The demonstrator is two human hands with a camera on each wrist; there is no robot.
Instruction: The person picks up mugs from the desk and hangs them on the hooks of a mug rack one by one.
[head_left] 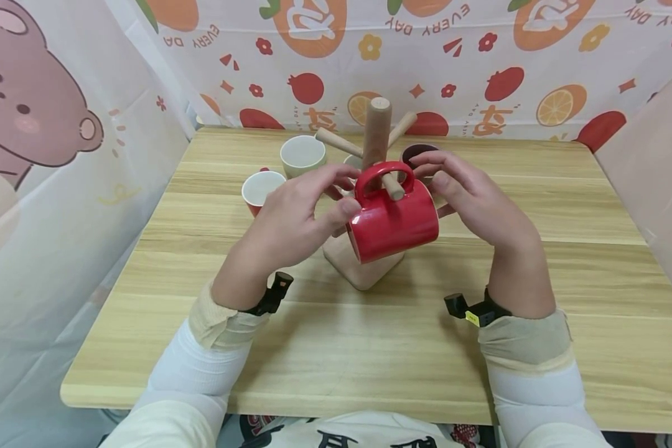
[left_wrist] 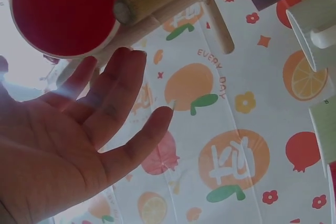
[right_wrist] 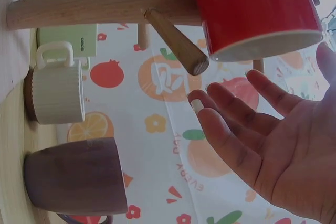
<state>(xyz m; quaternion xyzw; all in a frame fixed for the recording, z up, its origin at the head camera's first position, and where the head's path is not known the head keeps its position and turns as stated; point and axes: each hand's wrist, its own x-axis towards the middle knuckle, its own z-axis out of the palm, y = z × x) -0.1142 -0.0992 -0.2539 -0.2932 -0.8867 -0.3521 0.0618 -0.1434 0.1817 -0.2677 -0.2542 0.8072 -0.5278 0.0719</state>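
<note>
Red mug [head_left: 394, 224] looks basically hung to me: its handle [head_left: 383, 167] loops over the front peg [head_left: 394, 189] of the wooden mug tree [head_left: 374, 134], right between the fingers of the left hand [head_left: 288, 218] and the right hand [head_left: 470, 199]. Neither hand is gripping anything. Left fingers are loosely spread with the thumb by the mug's rim; can't say for sure whether it's touching, the angle's kinda bad. Right fingers are wide too and, going by that wrist view, apart from the mug.

So I'd call it one done, four not hung. Beyond the left fingers there's a white-lined red mug [head_left: 262, 188] and a pale green mug [head_left: 303, 157], past the gap between the hands a ribbed white mug [right_wrist: 60, 98], and just beyond the right fingers a mauve-brown mug [right_wrist: 76, 177], all standing on the surface [head_left: 381, 354].
</note>
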